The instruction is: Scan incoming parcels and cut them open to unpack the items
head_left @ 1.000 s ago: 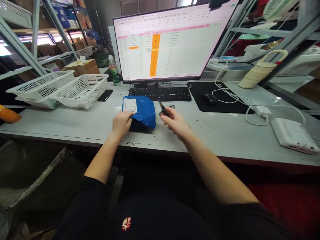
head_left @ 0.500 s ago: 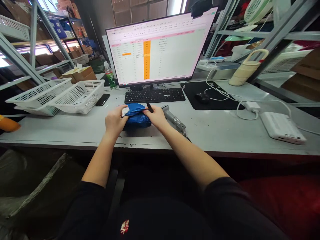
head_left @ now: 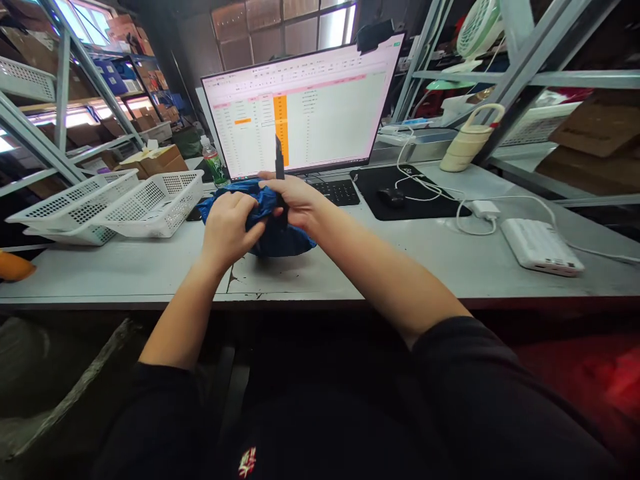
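Observation:
A crumpled blue plastic mailing bag (head_left: 287,243) is held up just above the front of the desk, bunched at its top. My left hand (head_left: 227,227) is closed on the gathered plastic at the left. On the other side, my right hand (head_left: 300,200) pinches the bag's upper part. It also grips a slim black tool (head_left: 279,160) that points upward; whether it is a cutter or a pen I cannot tell. My fingers hide part of the bag, and its contents are out of sight.
Behind the bag are a keyboard (head_left: 340,192) and a monitor (head_left: 330,127). A mouse (head_left: 391,197) lies on its black pad at right, near a white power bank (head_left: 541,247) with cables. White baskets (head_left: 150,207) stand at left, beside a bottle (head_left: 213,162).
The blue bag has gone from a compact folded bundle to a wider, crumpled shape. My right hand has turned, bringing the black tool upright. The scanner is now hidden from view.

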Available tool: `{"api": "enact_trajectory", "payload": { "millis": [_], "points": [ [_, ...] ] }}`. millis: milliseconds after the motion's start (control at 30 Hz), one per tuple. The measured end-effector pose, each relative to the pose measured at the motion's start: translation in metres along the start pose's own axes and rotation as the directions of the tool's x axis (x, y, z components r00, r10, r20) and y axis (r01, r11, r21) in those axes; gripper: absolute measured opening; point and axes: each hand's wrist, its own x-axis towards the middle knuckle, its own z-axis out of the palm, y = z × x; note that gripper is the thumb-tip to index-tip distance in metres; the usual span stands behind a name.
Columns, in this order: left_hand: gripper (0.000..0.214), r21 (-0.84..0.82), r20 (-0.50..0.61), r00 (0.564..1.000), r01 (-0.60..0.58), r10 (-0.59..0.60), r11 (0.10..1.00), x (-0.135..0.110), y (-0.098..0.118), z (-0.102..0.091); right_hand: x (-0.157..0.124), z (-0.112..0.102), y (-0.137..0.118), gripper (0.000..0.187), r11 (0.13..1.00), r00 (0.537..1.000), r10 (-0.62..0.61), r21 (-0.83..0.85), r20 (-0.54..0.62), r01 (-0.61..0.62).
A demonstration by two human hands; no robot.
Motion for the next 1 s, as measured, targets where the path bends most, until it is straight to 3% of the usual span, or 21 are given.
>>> {"api": "enact_trajectory", "payload": {
  "millis": [100,200,233,300,400,467,500,533,600,667,733,767,833,867,933,1000],
  "points": [
    [0.010,-0.177,-0.110,0.985,0.111,-0.132,0.978,0.008,-0.008,-0.006,-0.001,0.011,-0.018,0.051,0.996,1.000,0.025,-0.084,-0.017,-0.026],
    [0.022,-0.431,-0.247,0.900,0.229,-0.359,0.873,0.000,-0.029,0.002,0.002,0.005,-0.025,0.042,0.944,0.997,-0.032,-0.327,0.064,0.052],
    [0.024,-0.501,-0.262,0.859,0.269,-0.441,0.823,-0.006,-0.038,0.009,0.003,-0.001,-0.024,0.035,0.886,0.992,-0.077,-0.450,0.101,0.115],
    [0.024,-0.606,-0.259,0.759,0.354,-0.598,0.712,-0.023,-0.054,0.027,0.004,-0.015,-0.019,0.028,0.686,0.976,-0.117,-0.696,0.183,0.212],
    [0.025,-0.708,-0.257,0.587,0.425,-0.767,0.563,-0.048,-0.068,0.054,0.002,-0.032,-0.009,0.027,0.375,0.976,0.033,-0.908,0.216,0.188],
    [0.021,-0.743,-0.268,0.524,0.422,-0.809,0.519,-0.058,-0.069,0.064,0.001,-0.037,-0.004,0.025,0.294,0.979,0.089,-0.944,0.185,0.152],
    [0.018,-0.741,-0.270,0.526,0.421,-0.806,0.523,-0.060,-0.068,0.064,0.001,-0.038,-0.002,0.024,0.291,0.981,0.074,-0.945,0.178,0.149],
    [0.020,-0.717,-0.270,0.556,0.428,-0.786,0.550,-0.061,-0.066,0.062,0.001,-0.039,-0.001,0.023,0.302,0.984,0.040,-0.941,0.173,0.153],
    [0.042,-0.577,-0.280,0.658,0.467,-0.699,0.670,-0.060,-0.061,0.050,0.004,-0.039,0.002,0.025,0.351,0.986,-0.032,-0.921,0.165,0.166],
    [0.062,-0.302,-0.276,0.777,0.489,-0.566,0.818,-0.056,-0.054,0.034,0.007,-0.041,0.005,0.029,0.434,0.981,-0.070,-0.880,0.180,0.192],
    [0.061,-0.036,-0.214,0.872,0.443,-0.440,0.896,-0.051,-0.046,0.019,0.011,-0.042,0.010,0.031,0.530,0.972,-0.088,-0.815,0.220,0.233],
    [0.050,0.045,-0.173,0.904,0.404,-0.391,0.914,-0.049,-0.042,0.013,0.013,-0.043,0.013,0.032,0.570,0.965,-0.094,-0.781,0.245,0.254],
    [0.021,0.121,-0.119,0.942,0.329,-0.315,0.937,-0.044,-0.036,0.006,0.016,-0.043,0.018,0.033,0.618,0.954,-0.102,-0.734,0.281,0.282],
    [0.016,0.140,-0.113,0.950,0.305,-0.290,0.942,-0.041,-0.035,0.003,0.017,-0.043,0.019,0.032,0.622,0.951,-0.108,-0.727,0.291,0.293],
    [0.024,0.164,-0.103,0.958,0.282,-0.268,0.945,-0.037,-0.034,0.001,0.015,-0.042,0.019,0.028,0.580,0.946,-0.162,-0.748,0.281,0.321],
    [0.029,0.166,-0.053,0.957,0.290,-0.285,0.943,-0.034,-0.037,0.000,0.010,-0.040,0.014,0.029,0.472,0.939,-0.263,-0.820,0.219,0.324]
  ]
}}
